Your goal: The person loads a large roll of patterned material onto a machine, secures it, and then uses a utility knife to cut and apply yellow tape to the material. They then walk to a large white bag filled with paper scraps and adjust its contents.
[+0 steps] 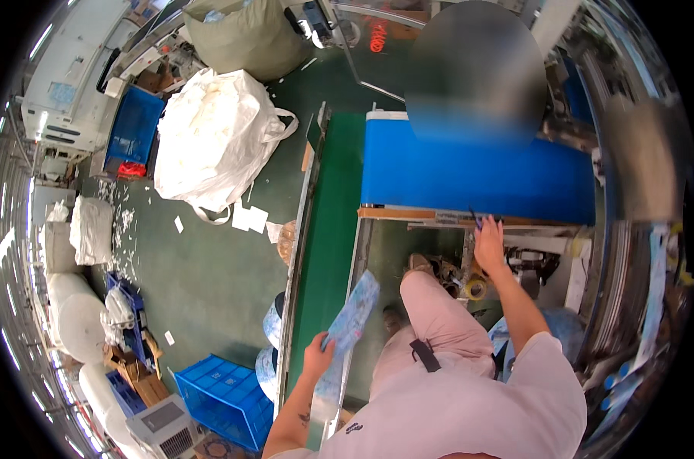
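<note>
My left hand (318,356) is closed on a long, flat piece of light blue patterned film (354,310), which slants over the near rail of the narrow green conveyor (328,206). At the near edge of the wide blue conveyor belt (477,180), my right hand (490,243) has its fingers closed. A small dark, slim item shows at its fingertips, too small to name. The hand is beside the brown edge strip (408,215) that runs along the front of the blue belt.
A large white bulk bag (213,145) stands left of the green conveyor, with a blue crate (224,398) nearer. Rolls of tape (476,288) lie under the blue belt by my legs. White scraps (247,217) litter the floor. Machine rails run along the right.
</note>
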`<state>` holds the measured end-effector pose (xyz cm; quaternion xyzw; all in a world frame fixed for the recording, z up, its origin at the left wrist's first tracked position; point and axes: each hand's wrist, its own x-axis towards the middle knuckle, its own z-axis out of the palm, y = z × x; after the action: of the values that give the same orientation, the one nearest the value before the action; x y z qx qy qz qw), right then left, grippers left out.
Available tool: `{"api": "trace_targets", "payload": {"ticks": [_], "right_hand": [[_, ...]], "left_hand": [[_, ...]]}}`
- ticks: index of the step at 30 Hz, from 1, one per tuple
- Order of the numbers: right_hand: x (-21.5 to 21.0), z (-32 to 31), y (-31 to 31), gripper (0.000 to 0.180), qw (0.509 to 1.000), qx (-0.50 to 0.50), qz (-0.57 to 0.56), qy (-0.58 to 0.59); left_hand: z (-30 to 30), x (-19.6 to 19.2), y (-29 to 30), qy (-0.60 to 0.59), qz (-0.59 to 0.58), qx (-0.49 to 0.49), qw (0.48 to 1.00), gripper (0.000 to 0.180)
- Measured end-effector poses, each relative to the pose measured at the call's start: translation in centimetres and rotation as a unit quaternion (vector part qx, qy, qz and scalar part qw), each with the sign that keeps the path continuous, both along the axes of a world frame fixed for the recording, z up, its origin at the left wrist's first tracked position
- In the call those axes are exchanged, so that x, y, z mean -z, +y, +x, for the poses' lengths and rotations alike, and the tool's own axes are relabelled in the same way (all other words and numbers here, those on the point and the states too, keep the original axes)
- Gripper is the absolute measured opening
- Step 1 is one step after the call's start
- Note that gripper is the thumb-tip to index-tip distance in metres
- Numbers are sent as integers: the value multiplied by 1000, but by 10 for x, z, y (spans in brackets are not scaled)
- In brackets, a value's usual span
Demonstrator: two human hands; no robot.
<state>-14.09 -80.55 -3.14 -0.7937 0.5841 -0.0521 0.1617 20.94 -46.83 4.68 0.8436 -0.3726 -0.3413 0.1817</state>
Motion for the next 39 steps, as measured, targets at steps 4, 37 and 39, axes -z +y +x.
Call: {"api": "trace_targets", "payload": {"ticks": [4,37,39], "right_hand": [[-23,3,-7,35,998,-19,55,-30],[-40,-11,-57,19,925,-240,271,117],[-36,-17,-54,20,929,-241,258,111]], "left_hand": [[-19,-48,21,27,105,-82,991,38],[-197,-308,175,17,524,-309,793,46],[-195,-307,165,20,504,-317,803,47]]}}
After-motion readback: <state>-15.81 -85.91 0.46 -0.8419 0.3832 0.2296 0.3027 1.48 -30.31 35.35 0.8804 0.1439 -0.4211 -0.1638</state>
